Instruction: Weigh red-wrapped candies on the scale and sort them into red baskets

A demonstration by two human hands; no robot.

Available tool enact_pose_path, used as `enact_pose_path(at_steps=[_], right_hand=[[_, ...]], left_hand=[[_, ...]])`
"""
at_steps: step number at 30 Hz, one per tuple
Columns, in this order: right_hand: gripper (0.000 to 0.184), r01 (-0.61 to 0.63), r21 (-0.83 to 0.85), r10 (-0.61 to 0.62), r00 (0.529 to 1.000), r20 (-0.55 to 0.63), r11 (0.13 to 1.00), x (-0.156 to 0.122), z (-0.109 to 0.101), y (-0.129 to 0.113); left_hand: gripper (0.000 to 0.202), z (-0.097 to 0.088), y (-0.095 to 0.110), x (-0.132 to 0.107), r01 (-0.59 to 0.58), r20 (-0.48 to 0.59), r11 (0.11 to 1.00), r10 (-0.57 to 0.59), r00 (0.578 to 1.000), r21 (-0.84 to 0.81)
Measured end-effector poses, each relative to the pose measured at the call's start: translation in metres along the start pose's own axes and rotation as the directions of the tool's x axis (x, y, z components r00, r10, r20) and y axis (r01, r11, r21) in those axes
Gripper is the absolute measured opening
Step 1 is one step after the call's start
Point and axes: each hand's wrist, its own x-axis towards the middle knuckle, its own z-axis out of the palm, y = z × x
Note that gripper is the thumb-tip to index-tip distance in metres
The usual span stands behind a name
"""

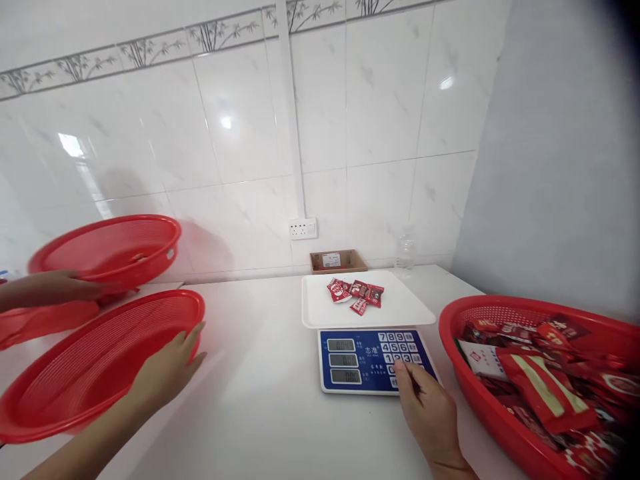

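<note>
My left hand (167, 363) is at the right rim of a red plastic basket (100, 373), fingers stretched over the edge and thumb apart. My right hand (427, 407) is curled over the keypad of a blue digital scale (370, 363), thumb tip by the number keys. Whatever its fingers hold, if anything, is hidden. Several red snack packets (359, 292) lie on the scale's white tray (320, 313). Right of this hand stands a big red basket (463, 387) full of red packets (545, 387).
At the left, another person's hand (65, 290) is at a second red basket (150, 267), beside red bags (50, 323). A small cardboard box (345, 260) and a clear plastic bottle (406, 250) stand by the tiled wall. A power socket (303, 229) is on that wall.
</note>
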Motion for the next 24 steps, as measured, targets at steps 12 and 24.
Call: enact_pose_path(at_steps=[12, 24], right_hand=[[0.044, -0.037, -0.047, 0.038, 0.999, 0.025, 0.998, 0.002, -0.003, -0.005], [0.041, -0.056, -0.045, 0.057, 0.998, 0.024, 0.997, 0.002, -0.001, -0.002]], left_hand=[[0.057, -0.017, 0.095, 0.055, -0.347, 0.018, 0.926, 0.353, 0.935, -0.151], [0.063, -0.026, 0.12, 0.074, -0.466, 0.044, 0.832, 0.501, 0.865, -0.302]])
